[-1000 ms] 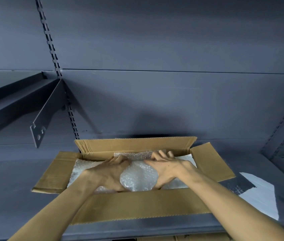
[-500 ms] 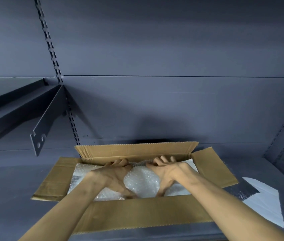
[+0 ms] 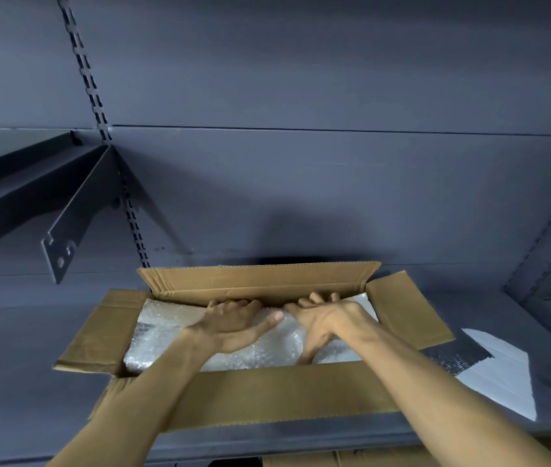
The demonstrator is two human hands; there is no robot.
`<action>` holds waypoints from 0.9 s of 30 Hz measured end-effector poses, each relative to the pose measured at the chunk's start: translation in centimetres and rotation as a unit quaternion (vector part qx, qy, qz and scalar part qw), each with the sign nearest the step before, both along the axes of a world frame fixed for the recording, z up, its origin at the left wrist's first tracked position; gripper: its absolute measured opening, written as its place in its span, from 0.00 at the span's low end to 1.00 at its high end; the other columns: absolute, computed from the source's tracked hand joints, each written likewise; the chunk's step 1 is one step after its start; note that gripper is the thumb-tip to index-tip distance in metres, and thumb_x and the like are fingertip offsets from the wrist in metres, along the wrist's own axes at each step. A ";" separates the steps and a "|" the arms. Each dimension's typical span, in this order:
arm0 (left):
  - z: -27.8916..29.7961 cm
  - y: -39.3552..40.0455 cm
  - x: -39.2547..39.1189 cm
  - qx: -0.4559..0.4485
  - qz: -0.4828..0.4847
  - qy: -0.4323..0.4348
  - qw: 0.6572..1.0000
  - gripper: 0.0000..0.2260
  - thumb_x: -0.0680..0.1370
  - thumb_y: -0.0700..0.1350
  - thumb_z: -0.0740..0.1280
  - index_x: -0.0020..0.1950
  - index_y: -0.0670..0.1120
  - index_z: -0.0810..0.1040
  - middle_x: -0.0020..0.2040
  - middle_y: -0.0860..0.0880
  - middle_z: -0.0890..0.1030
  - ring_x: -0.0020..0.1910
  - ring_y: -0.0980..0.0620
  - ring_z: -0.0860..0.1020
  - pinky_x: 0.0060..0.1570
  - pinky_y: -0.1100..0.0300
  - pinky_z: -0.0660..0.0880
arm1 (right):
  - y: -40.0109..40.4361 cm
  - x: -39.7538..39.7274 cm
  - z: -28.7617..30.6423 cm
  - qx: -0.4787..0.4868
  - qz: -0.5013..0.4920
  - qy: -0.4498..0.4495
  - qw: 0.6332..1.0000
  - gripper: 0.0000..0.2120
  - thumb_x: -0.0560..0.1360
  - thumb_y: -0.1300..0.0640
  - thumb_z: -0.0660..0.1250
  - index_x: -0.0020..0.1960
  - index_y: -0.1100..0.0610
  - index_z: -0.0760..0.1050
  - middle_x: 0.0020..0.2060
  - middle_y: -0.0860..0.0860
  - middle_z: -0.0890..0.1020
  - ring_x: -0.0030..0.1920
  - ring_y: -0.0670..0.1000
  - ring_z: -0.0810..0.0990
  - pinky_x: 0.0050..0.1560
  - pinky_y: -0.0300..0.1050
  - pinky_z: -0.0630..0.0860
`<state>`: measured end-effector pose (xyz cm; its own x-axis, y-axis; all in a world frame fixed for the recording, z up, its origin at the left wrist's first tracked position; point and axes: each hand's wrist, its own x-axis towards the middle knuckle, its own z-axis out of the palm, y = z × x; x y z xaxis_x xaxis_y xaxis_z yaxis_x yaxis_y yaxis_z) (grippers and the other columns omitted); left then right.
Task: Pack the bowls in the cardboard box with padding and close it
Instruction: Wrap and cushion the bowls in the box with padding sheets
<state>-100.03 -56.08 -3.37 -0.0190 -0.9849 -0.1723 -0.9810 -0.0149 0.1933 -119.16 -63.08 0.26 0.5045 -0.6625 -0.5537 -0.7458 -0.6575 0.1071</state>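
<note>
An open cardboard box (image 3: 267, 392) sits on a grey shelf with all its flaps folded outward. Bubble wrap (image 3: 166, 332) fills the inside and covers whatever lies beneath; no bowl shows. My left hand (image 3: 233, 323) lies palm down on the wrap near the box's far wall, fingers reaching under the rear flap (image 3: 260, 279). My right hand (image 3: 323, 320) presses on the wrap just to its right, fingers spread, thumb pointing down toward me. The fingertips of both hands are partly hidden by the far wall.
A white and silver padding sheet (image 3: 496, 369) lies on the shelf right of the box. A dark shelf bracket (image 3: 75, 217) juts out at upper left. The shelf's back panel stands close behind the box. More cardboard (image 3: 351, 461) shows below the shelf edge.
Both hands have slid farther back over the bubble wrap toward the far wall and flattened. The camera has tilted, so the box sits lower in view.
</note>
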 end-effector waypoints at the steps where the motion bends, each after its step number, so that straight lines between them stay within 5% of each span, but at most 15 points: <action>1: -0.3 0.0 -0.2 -0.028 0.003 -0.003 1.000 0.42 0.69 0.80 0.34 0.61 0.56 0.72 0.62 0.50 0.81 0.63 0.45 0.77 0.66 0.42 0.67 | 0.0 0.0 -0.1 -0.003 0.001 -0.004 1.000 0.58 0.64 0.34 0.76 0.82 0.47 0.46 0.77 0.48 0.59 0.78 0.56 0.53 0.76 0.64 0.53; 7: -1.7 0.3 -0.4 -0.102 -0.030 -0.120 0.987 0.42 0.72 0.78 0.37 0.67 0.53 0.72 0.64 0.50 0.78 0.65 0.47 0.75 0.69 0.46 0.67 | -0.1 -1.1 -0.9 -0.028 0.015 -0.034 0.999 0.57 0.67 0.36 0.75 0.82 0.43 0.43 0.76 0.50 0.60 0.78 0.56 0.55 0.74 0.62 0.54; 10: -0.2 0.6 -1.4 -0.180 -0.053 -0.153 0.970 0.36 0.75 0.73 0.42 0.60 0.52 0.77 0.59 0.51 0.79 0.60 0.48 0.77 0.59 0.51 0.74 | 0.0 -2.2 -0.8 -0.051 0.038 -0.081 0.995 0.55 0.68 0.36 0.74 0.83 0.43 0.43 0.75 0.50 0.61 0.77 0.56 0.56 0.74 0.60 0.56; 13: 2.0 0.4 -3.8 -0.210 -0.071 -0.061 0.973 0.29 0.78 0.69 0.47 0.62 0.53 0.76 0.61 0.51 0.78 0.59 0.47 0.79 0.51 0.50 0.78 | 0.1 -3.8 0.0 -0.053 0.039 -0.153 0.986 0.48 0.66 0.29 0.73 0.79 0.43 0.56 0.69 0.49 0.67 0.73 0.55 0.62 0.72 0.57 0.62; 15: 3.5 -0.2 -5.9 -0.190 -0.099 0.028 0.976 0.23 0.80 0.66 0.53 0.66 0.55 0.75 0.66 0.53 0.76 0.62 0.48 0.77 0.55 0.49 0.77 | 0.2 -5.2 1.0 -0.067 0.022 -0.193 0.979 0.43 0.66 0.25 0.70 0.73 0.46 0.65 0.65 0.49 0.70 0.69 0.54 0.66 0.71 0.56 0.65; 18: 5.2 -1.5 -9.4 -0.159 -0.147 0.139 0.966 0.19 0.82 0.59 0.60 0.71 0.54 0.72 0.70 0.53 0.75 0.68 0.49 0.74 0.63 0.48 0.73 | 0.3 -8.6 1.9 -0.148 0.018 -0.243 0.958 0.29 0.76 0.32 0.65 0.66 0.53 0.73 0.63 0.51 0.72 0.67 0.55 0.70 0.66 0.55 0.67; 23: 6.0 -3.2 -16.7 -0.171 -0.181 0.171 0.953 0.22 0.82 0.57 0.62 0.76 0.55 0.67 0.72 0.53 0.72 0.70 0.51 0.71 0.67 0.54 0.70 | 0.4 -17.9 2.6 -0.236 -0.046 -0.272 0.932 0.19 0.82 0.42 0.59 0.67 0.51 0.73 0.64 0.50 0.74 0.68 0.55 0.71 0.65 0.53 0.66; 27: 5.3 -4.3 -24.3 -0.172 -0.241 0.199 0.934 0.19 0.78 0.47 0.68 0.69 0.47 0.76 0.64 0.45 0.78 0.65 0.48 0.75 0.67 0.54 0.70 | 0.9 -25.0 2.0 -0.284 -0.133 -0.292 0.904 0.19 0.85 0.48 0.55 0.73 0.50 0.72 0.67 0.50 0.75 0.69 0.54 0.71 0.67 0.53 0.67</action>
